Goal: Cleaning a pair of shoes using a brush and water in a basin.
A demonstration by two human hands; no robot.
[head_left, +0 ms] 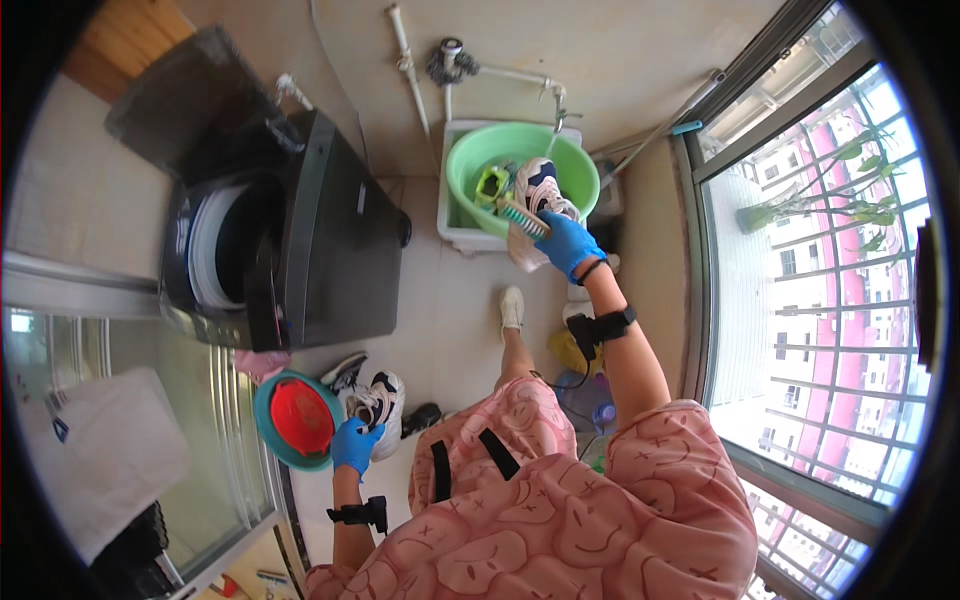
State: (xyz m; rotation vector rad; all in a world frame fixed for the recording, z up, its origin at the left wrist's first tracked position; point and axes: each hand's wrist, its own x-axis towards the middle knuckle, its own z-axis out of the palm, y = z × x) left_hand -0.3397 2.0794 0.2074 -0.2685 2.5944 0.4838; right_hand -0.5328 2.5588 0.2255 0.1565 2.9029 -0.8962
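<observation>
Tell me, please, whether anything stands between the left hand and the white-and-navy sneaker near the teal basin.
Nothing visible does: the left hand touches the sneaker at its opening. The teal basin, with a red basin inside, sits to one side, not between them.

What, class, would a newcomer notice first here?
A bright green basin sits on the white sink, top centre. The blue-gloved right hand holds a brush by a sneaker there; the left hand, lower left, grips another sneaker. A dark washing machine stands open at left.
</observation>
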